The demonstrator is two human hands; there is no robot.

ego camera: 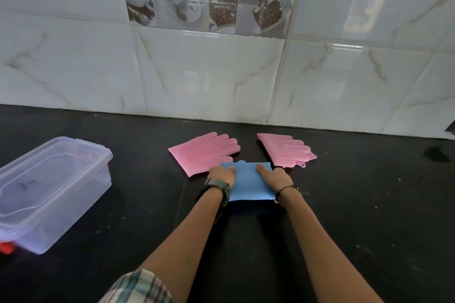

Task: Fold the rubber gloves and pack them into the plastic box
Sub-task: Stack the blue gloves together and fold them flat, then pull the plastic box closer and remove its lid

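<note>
Both bare forearms reach from six o'clock toward twelve, nearly parallel. The left hand (pixel 221 174) lies palm down, fingers spread flat and pointing to one o'clock, a watch strapped on its wrist. The right hand (pixel 275 176) lies palm down too, fingers flat toward eleven o'clock, a thin band around its wrist.

Open black table (pixel 138 194) lies between the lidded plastic box (pixel 51 187) at left and the hands. Two pink gloves (pixel 205 152) (pixel 286 149) and the tiled wall (pixel 221 76) block the far side; the right side is bare.
</note>
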